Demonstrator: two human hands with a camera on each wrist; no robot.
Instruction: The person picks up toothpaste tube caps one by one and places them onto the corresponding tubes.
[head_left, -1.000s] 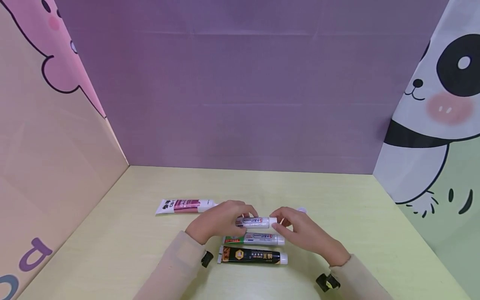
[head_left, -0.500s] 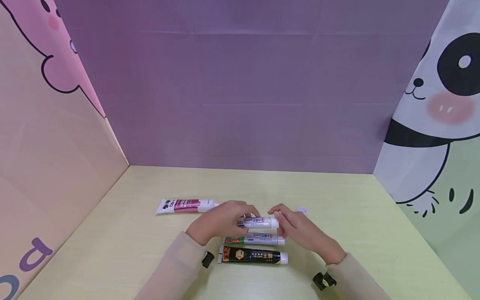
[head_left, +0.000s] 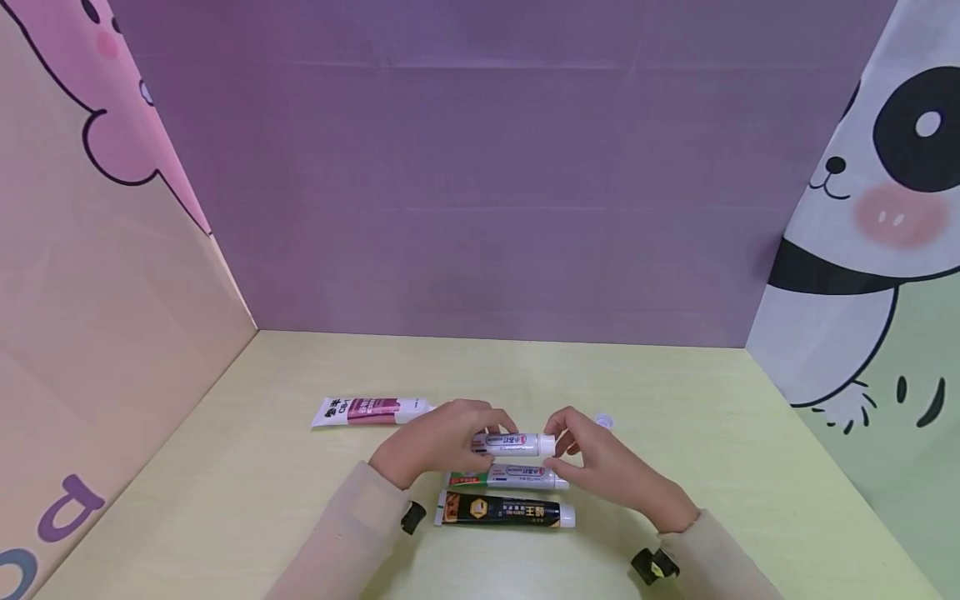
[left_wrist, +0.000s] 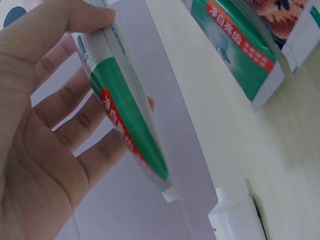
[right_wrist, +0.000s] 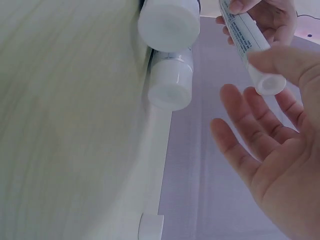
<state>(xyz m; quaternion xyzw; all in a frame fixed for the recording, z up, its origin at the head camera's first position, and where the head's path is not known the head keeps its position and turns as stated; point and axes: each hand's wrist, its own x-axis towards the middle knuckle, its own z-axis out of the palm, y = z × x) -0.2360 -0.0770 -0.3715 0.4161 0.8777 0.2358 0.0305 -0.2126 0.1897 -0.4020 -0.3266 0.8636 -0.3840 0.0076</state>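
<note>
My left hand (head_left: 442, 442) grips a white and green toothpaste tube (head_left: 506, 444) above the table, thumb on one side and fingers on the other. In the left wrist view the tube's green end (left_wrist: 127, 115) points away from the thumb. Around the tube's white cap (right_wrist: 270, 82), the thumb and fingers of my right hand (head_left: 600, 462) stand apart, wider than the cap. In the right wrist view its thumb overlaps the cap's side; whether it touches cannot be told. Just below lie a similar green and white toothpaste tube (head_left: 521, 477) and a black toothpaste tube (head_left: 506, 510).
A white and pink toothpaste tube (head_left: 371, 411) lies farther back on the left; its bare nozzle (left_wrist: 221, 194) shows in the left wrist view. A small white cap (head_left: 603, 421) rests behind my right hand. Printed walls and a purple backdrop (head_left: 495, 183) surround the pale table (head_left: 337, 492).
My right hand turned inward at the held tube's cap with its fingers drawn together, then turned back and spread them. The left hand and the tubes on the table stay nearly still.
</note>
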